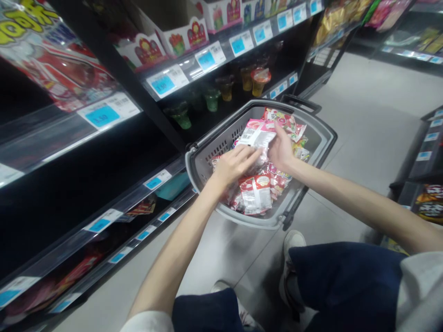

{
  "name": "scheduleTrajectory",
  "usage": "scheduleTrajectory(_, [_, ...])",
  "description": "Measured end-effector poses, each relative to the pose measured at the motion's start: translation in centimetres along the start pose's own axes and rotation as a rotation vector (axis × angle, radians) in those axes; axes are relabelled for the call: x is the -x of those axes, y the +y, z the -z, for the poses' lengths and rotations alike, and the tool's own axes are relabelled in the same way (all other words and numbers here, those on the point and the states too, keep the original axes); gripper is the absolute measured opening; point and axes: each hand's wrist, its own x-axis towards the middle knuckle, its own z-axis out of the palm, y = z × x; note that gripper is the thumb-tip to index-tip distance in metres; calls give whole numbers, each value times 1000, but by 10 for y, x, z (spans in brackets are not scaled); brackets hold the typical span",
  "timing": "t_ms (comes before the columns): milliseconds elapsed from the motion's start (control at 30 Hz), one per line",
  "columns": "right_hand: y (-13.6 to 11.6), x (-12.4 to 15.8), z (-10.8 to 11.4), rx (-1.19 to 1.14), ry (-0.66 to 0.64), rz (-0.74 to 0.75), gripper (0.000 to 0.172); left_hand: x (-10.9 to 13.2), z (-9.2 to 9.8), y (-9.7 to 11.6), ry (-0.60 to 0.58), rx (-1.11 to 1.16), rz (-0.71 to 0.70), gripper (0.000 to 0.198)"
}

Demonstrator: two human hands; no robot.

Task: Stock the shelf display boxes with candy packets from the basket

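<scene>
Several packets [256,196] lie in the basket [252,222]; one pink packet [254,133] is not yet set down. The right hand's [282,150] fingers grasp it; the left hand [232,166] touches it, grip unclear.

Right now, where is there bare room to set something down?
Bare floor shows between the basket and the right rack, and between the left shelves and the left forearm. The basket is crowded: packets overlap across its middle, where the right hand holds a pink-and-white packet and the left hand touches it.
</scene>
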Motion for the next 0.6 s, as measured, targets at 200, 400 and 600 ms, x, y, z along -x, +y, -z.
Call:
scheduleTrajectory(200, [0, 1, 4, -54, -106, -41, 51, -3, -2, -7, 347, 225, 449, 29])
scheduleTrajectory(400, [4, 9, -1, 107, -232, -158, 45, -1, -11, -27, 507, 799, 848, 43])
scheduleTrajectory(600, [0, 16, -6, 163, -275, 3, 45, 3, -21, -28, 333, 1157, 873, 60])
